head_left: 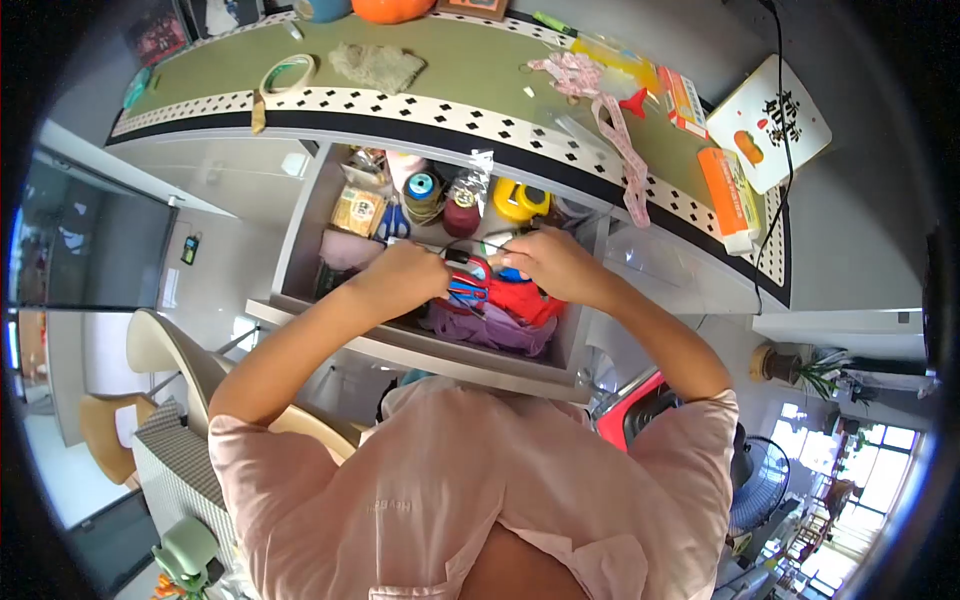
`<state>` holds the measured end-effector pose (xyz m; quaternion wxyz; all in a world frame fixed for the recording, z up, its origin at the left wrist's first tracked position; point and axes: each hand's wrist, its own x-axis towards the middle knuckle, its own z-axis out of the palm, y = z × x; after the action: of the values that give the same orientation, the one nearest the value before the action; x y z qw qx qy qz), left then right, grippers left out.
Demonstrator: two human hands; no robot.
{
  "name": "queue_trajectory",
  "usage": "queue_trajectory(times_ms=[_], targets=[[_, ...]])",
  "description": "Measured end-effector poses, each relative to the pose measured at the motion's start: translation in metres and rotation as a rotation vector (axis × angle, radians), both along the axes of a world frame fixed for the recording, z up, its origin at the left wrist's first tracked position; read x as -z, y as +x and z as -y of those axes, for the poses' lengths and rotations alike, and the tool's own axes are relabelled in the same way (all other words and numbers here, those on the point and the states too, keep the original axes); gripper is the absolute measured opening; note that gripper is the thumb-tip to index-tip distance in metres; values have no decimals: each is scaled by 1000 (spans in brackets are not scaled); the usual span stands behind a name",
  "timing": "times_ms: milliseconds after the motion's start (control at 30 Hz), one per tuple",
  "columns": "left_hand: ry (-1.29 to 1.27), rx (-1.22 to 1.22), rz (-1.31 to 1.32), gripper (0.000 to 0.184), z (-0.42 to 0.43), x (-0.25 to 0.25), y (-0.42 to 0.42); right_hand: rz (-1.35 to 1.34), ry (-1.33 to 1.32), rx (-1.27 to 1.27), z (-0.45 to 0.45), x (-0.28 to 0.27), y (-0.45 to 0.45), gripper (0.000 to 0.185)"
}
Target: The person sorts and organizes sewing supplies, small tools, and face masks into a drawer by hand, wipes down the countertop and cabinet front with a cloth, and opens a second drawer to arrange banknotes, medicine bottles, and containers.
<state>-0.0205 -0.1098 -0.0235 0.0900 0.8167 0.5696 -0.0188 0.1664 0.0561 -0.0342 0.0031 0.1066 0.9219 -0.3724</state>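
One thin dark loop (462, 241) arches between the hands inside the open drawer (400, 345); the right hand's (560, 262) fingers bend in near its right end, the left hand's (408, 272) curl by the red-and-blue handles (468, 290), and I can't tell what either grips. Red cloth (525, 300) lies nearer, a yellow tape measure (520, 200) farther.

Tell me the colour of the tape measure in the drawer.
The tape measure is mostly yellow; see the head view.
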Motion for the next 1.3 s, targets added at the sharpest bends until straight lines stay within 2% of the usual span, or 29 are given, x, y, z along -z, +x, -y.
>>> queue_trajectory(times_ms=[100, 200, 233, 333, 400, 467, 500, 533, 667, 700, 800, 867, 933, 1000, 1067, 1167, 1300], targets=[[-121, 17, 144, 13, -12, 34, 5, 44, 88, -50, 2, 37, 4, 20], [-107, -30, 231, 13, -15, 42, 3, -190, 284, 61, 10, 41, 8, 20], [-74, -81, 266, 13, -18, 35, 3, -148, 341, 167, 10, 31, 1, 24], [-20, -243, 367, 14, -27, 10, -3, -139, 128, 408, 8, -10, -25, 31], [-39, -368, 435, 18, -32, 0, -7, -237, -7, 501, 7, -4, -46, 30], [49, -442, 434, 18, -31, 0, -10, -349, -138, 550, 4, 19, -61, 26], [108, -493, 430, 18, -29, -3, -9, -318, -138, 587, 6, 17, -63, 19], [167, -546, 429, 18, -28, -5, -9, -344, -195, 569, 5, 13, -64, 18], [482, -895, 727, 27, -37, -17, -15, -349, -388, 500, 3, -8, -60, 13], [513, -853, 778, 43, -42, -15, -19, -343, -411, 496, 2, -11, -60, 14], [621, -664, 681, 51, -56, -9, -21, -365, -390, 490, -5, -9, -62, 14], [560, -652, 637, 63, -66, -11, -19, -432, -352, 466, -12, -6, -62, 13], [293, -661, 804, 58, -82, -23, -22, -489, -344, 461, -18, -11, -62, 11], [231, -532, 926, 18, -103, -17, -34, -534, -278, 460, -27, -15, -61, 10], [131, -528, 1044, 13, -115, -14, -40, -527, -308, 487, -33, -15, -60, 11], [122, -587, 1092, 11, -126, -15, -44, -458, -301, 525, -41, -15, -55, 11], [104, -783, 1338, 8, -121, -30, -49, -514, -282, 515, -45, -9, -57, 13]])
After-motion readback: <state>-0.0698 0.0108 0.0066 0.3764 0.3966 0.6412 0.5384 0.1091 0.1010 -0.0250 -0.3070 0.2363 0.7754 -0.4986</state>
